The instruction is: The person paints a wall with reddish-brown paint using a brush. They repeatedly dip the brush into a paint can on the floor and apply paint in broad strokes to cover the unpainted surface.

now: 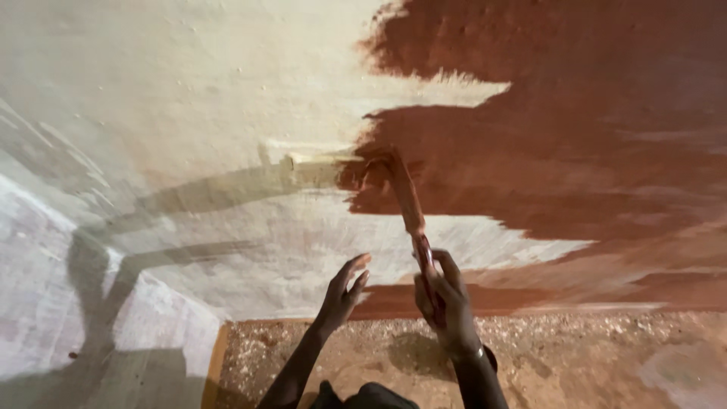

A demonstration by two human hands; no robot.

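My right hand [447, 303] grips the handle of a paintbrush [405, 201] coated in reddish-brown paint. The brush reaches up to the wall, its bristles touching the edge where the reddish-brown painted area [575, 129] meets the bare cream wall [189, 83]. My left hand [342, 294] is raised beside the right one, fingers together and slightly curled, holding nothing and not touching the brush.
A speckled, dusty floor [575, 356] runs along the wall's base. A thin wooden strip [216, 363] borders the floor at left, next to a pale whitish surface [91, 303]. Shadows of my arms and the brush fall across the cream wall.
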